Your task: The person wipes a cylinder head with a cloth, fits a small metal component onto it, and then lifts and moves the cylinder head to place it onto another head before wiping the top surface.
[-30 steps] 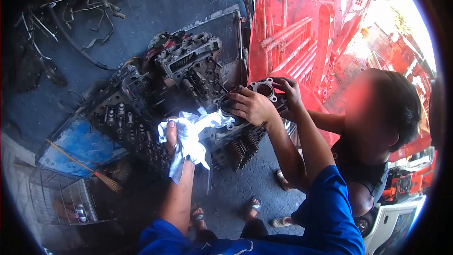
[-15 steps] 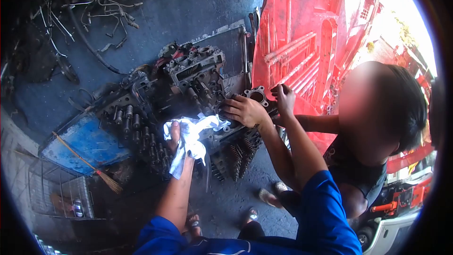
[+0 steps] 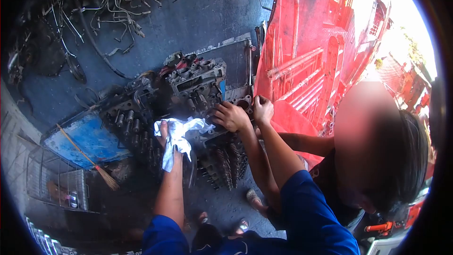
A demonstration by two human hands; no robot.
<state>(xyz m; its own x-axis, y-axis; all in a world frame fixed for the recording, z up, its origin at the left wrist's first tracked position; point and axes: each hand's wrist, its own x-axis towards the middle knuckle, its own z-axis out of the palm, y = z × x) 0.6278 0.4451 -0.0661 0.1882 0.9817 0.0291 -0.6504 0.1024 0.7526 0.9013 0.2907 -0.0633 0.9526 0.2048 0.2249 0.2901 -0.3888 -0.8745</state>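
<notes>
My left hand (image 3: 163,133) is closed around a crumpled white cloth (image 3: 178,134), which hangs over the dark, greasy engine parts. To the right, my right hand (image 3: 263,109) has its fingers curled together beside a round metal flange (image 3: 244,102). What those fingers hold, if anything, is hidden. Another person's hand (image 3: 232,117) rests on the engine part just left of mine, its forearm passing under my blue sleeve. Below it stand dark coil springs (image 3: 227,165). An engine block section with round bores (image 3: 198,73) lies behind.
A co-worker (image 3: 387,156) crouches close on my right. Red metal panels (image 3: 302,42) stand beyond. A straw broom (image 3: 106,178) leans across a blue board (image 3: 87,139) at left, above a wire basket (image 3: 56,182). Bent metal pipes (image 3: 122,14) lie at the back.
My right hand has moved left and slightly down toward the flange, its fingers now curled tighter. The cloth stays in my left hand. The co-worker's head has come lower and nearer; the view has shifted.
</notes>
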